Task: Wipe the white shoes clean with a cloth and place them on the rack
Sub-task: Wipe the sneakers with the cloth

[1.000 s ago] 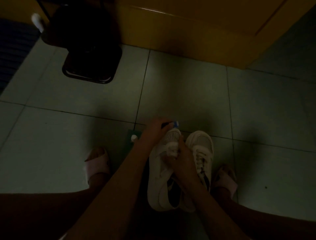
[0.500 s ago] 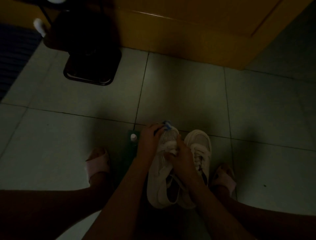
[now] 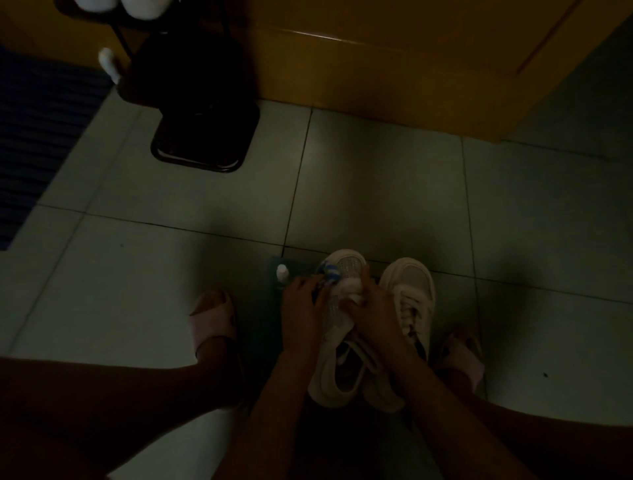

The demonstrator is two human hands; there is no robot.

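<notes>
Two white shoes stand side by side on the tiled floor between my feet. My left hand (image 3: 301, 308) grips the forepart of the left shoe (image 3: 337, 373) from its left side, fingers curled by the cloth's blue-striped end. My right hand (image 3: 375, 313) holds the bunched white cloth (image 3: 346, 286) pressed on top of that shoe, just behind the toe. The right shoe (image 3: 409, 291) sits untouched beside my right wrist, laces showing. The dark shoe rack (image 3: 205, 140) stands at the far left against the wooden wall.
A small white-capped bottle (image 3: 282, 273) stands just left of the left shoe's toe, on a dark green patch. My sandalled feet (image 3: 214, 322) flank the shoes. A dark blue mat (image 3: 37, 144) lies at the far left. White items sit on the rack's upper level (image 3: 102, 4).
Both hands have slid back from the left shoe's toe toward its laces, uncovering the toe cap. The view has tilted up, showing more of the rack.
</notes>
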